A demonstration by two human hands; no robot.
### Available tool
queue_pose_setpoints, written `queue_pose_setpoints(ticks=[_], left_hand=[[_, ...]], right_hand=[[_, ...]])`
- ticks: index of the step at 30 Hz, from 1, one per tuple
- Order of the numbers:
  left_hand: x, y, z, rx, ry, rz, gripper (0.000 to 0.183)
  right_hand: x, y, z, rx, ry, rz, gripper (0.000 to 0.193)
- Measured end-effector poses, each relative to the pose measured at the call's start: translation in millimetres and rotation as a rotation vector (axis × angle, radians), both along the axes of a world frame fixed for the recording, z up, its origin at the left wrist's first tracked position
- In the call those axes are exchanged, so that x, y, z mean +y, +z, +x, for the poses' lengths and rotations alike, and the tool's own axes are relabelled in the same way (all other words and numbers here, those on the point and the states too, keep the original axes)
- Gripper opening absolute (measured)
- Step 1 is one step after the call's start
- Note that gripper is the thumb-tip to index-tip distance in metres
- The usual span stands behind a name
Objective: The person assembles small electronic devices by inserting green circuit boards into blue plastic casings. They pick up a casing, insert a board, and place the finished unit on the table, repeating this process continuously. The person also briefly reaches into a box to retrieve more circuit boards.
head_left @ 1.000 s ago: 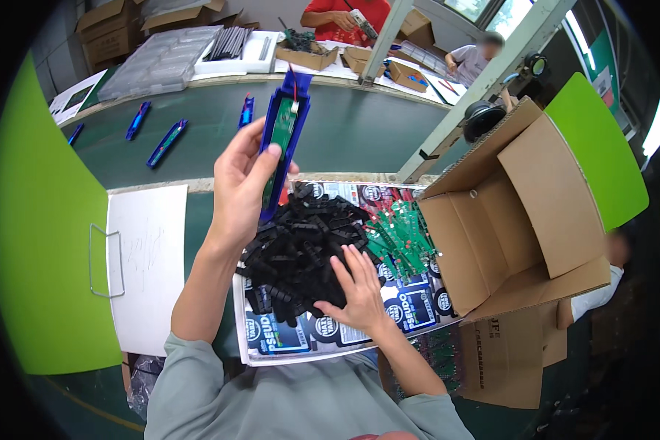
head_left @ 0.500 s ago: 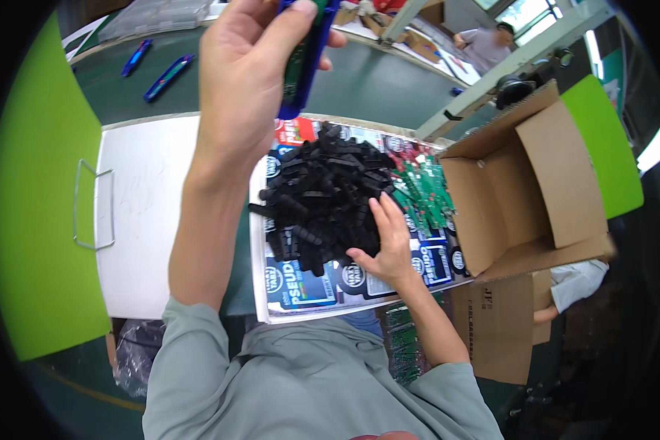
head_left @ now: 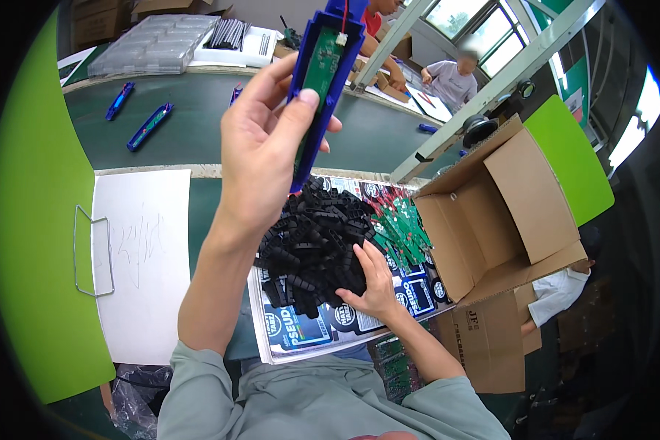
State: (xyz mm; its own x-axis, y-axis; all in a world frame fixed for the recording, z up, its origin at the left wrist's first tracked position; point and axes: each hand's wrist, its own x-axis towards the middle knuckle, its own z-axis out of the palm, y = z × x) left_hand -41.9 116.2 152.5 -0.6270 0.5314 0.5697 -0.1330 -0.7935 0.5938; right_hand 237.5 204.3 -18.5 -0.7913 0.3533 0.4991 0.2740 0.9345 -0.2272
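Raised: blue housing (head_left: 332,88), left hand (head_left: 260,147) | right hand (head_left: 377,286): at black parts (head_left: 315,242)

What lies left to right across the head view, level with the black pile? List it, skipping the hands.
Lime-green panel → white sheet → left forearm → pile of black parts → green circuit boards → open cardboard box.

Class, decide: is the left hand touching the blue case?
Touching: the head view shows the left hand gripping the blue case, its thumb over the green board inside.
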Motion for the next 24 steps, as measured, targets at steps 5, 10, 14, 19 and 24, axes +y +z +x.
queue_pose_setpoints(ticks=[5,10,14,19,24], left_hand=[[9,-7,-1,-0.008,-0.046,-0.004,0.039],[30,-23,20,0.005,-0.213,-0.128,0.041],[44,-37,28,0.100,-0.171,-0.215,0.040],[49,-39,19,0.105,-0.058,-0.283,0.039],[55,-41,23,0.156,0.021,-0.358,0.038]], right_hand=[[0,4,-3,-0.016,0.007,-0.008,0.093],[-5,4,4,-0.034,-0.019,-0.018,0.093],[-6,6,2,-0.016,-0.001,0.024,0.091],[2,12,-1,-0.004,0.036,-0.023,0.089],[14,14,8,0.086,0.081,-0.170,0.085]])
